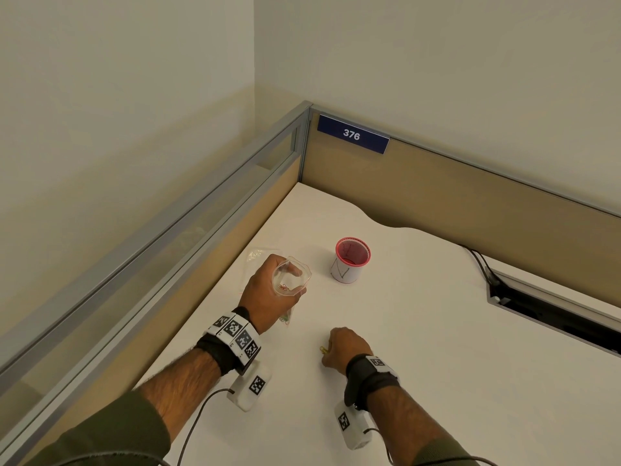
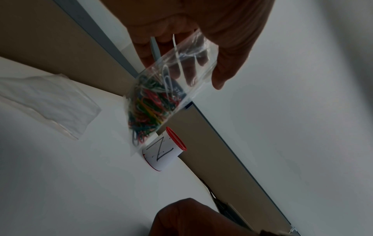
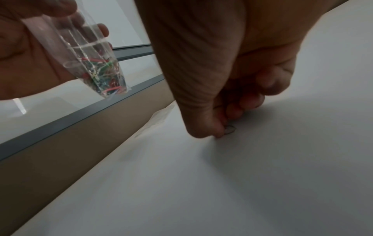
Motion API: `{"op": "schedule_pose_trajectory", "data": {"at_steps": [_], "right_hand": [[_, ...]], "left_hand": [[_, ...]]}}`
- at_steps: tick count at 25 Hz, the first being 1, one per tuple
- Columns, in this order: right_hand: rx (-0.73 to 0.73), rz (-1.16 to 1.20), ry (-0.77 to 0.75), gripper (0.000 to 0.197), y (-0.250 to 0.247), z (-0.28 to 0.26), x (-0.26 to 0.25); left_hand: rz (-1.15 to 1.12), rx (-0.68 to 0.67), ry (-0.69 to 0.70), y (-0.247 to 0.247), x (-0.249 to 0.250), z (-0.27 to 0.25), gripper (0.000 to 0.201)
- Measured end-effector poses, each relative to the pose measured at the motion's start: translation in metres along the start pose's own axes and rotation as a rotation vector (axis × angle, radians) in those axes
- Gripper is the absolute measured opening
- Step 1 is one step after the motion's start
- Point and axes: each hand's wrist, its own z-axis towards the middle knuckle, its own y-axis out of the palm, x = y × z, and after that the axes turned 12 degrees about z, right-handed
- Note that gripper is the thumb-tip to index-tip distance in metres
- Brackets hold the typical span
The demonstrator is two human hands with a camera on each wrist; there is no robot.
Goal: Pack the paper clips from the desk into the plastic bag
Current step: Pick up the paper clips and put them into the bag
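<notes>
My left hand point(image 1: 272, 294) holds a small clear plastic bag point(image 1: 291, 276) above the desk, its mouth held wide. Several coloured paper clips point(image 2: 148, 110) lie heaped in the bag's bottom; the same heap of clips point(image 3: 102, 75) shows in the right wrist view. My right hand point(image 1: 342, 348) is down on the white desk point(image 1: 437, 331), nearer to me than the bag. Its thumb and fingers pinch a paper clip point(image 3: 229, 128) against the surface. A yellow clip end point(image 1: 323, 350) sticks out at the left of that hand.
A red mesh cup point(image 1: 351, 258) wrapped in white paper stands behind and to the right of the bag. A second clear bag point(image 2: 48, 102) lies flat near the left partition. A cable slot point(image 1: 551, 311) opens at the right. Partitions point(image 1: 437, 183) close the desk's left and back.
</notes>
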Motion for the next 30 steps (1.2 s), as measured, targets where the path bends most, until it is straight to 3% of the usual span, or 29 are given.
{"op": "schedule_pose_trajectory", "data": {"at_steps": [7, 12, 19, 23, 27, 30], "right_hand": [[0.028, -0.039, -0.054, 0.031, 0.003, -0.006, -0.002], [0.048, -0.027, -0.120, 0.011, 0.009, -0.011, 0.000], [0.120, 0.140, -0.164, 0.018, 0.010, -0.017, 0.007], [0.250, 0.281, -0.219, 0.017, -0.022, -0.022, -0.003], [0.510, 0.559, -0.419, 0.007, -0.078, -0.045, -0.039], [0.582, 0.804, -0.552, 0.007, -0.113, -0.065, -0.071]], "left_hand": [[-0.011, 0.004, 0.016, 0.002, -0.003, 0.002, 0.035], [-0.017, 0.000, 0.027, 0.004, -0.005, 0.002, 0.035], [-0.009, -0.007, 0.011, 0.003, -0.002, 0.002, 0.035], [0.003, -0.001, -0.004, 0.002, -0.001, 0.001, 0.035], [0.007, -0.009, -0.013, 0.006, 0.000, 0.000, 0.035], [0.022, -0.020, -0.018, 0.007, 0.001, 0.000, 0.038]]}}
